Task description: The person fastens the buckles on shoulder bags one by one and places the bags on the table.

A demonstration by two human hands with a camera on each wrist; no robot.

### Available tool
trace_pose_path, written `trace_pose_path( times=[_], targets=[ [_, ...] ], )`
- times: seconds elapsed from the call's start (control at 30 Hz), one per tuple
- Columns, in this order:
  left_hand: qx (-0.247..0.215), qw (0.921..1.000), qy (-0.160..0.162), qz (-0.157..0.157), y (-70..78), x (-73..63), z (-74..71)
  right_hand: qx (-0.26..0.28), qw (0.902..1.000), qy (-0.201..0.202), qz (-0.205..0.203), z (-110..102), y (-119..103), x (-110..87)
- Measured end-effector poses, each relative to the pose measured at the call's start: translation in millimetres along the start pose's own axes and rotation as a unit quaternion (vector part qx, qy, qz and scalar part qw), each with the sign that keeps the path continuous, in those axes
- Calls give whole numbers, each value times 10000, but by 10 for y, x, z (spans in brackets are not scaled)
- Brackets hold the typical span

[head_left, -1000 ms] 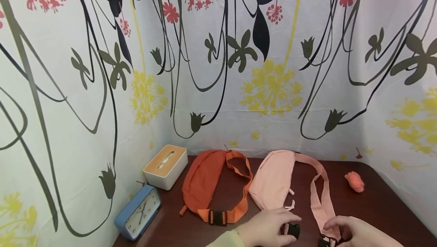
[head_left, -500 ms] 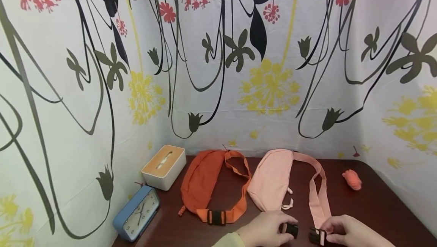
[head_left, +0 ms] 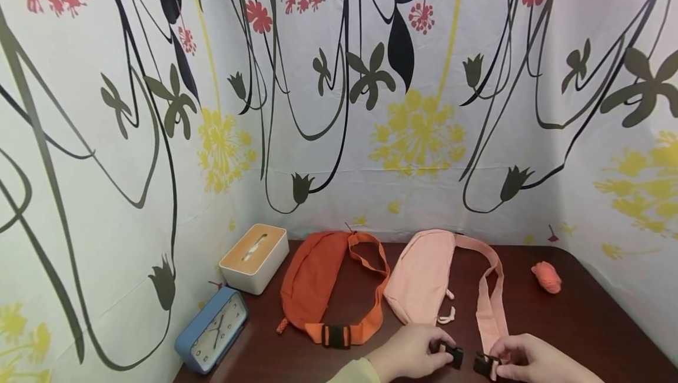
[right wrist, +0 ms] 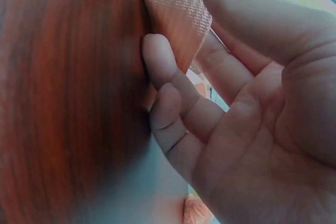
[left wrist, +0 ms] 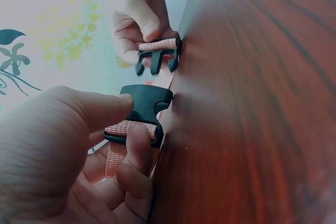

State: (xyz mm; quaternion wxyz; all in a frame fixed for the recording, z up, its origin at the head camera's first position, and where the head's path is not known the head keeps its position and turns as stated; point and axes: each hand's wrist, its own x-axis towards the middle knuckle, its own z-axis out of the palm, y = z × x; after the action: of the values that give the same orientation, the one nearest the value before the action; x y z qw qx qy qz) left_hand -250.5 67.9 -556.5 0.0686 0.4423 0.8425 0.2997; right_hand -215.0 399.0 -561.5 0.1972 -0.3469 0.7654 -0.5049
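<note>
A pink waist bag (head_left: 424, 277) lies on the dark red-brown table, its strap (head_left: 492, 306) looping to the right. My left hand (head_left: 410, 350) pinches the black socket half of the buckle (left wrist: 144, 103) between thumb and fingers, pink webbing threaded through it. Facing it, my right hand (head_left: 535, 359) grips the pronged half of the buckle (left wrist: 157, 56) at the strap's end. A small gap separates the two halves, prongs pointing at the socket. In the right wrist view, the pink webbing (right wrist: 178, 19) shows beyond the fingers, and most of the buckle is out of frame.
Left of the pink bag lies an orange waist bag (head_left: 312, 280) with its black buckle (head_left: 336, 336) fastened. A tissue box (head_left: 254, 259) and a blue clock (head_left: 212, 330) stand further left. A coral yarn bundle (head_left: 547, 277) lies at the right. Patterned cloth surrounds the table.
My right hand has moved left with the pronged half, bringing it closer to the socket half. The left hand has stayed nearly in place, its buckle half slightly turned.
</note>
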Motion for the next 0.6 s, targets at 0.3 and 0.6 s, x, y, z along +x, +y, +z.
trace_pose_path(
  times=[0.3, 0.6],
  targets=[
    [28, 9999, 129, -87, 4, -14, 30, -890, 9931, 691, 315, 65, -19, 73],
    [40, 9994, 346, -12, -22, -27, 71, -1003, 9904, 933, 204, 175, -52, 215]
  ],
)
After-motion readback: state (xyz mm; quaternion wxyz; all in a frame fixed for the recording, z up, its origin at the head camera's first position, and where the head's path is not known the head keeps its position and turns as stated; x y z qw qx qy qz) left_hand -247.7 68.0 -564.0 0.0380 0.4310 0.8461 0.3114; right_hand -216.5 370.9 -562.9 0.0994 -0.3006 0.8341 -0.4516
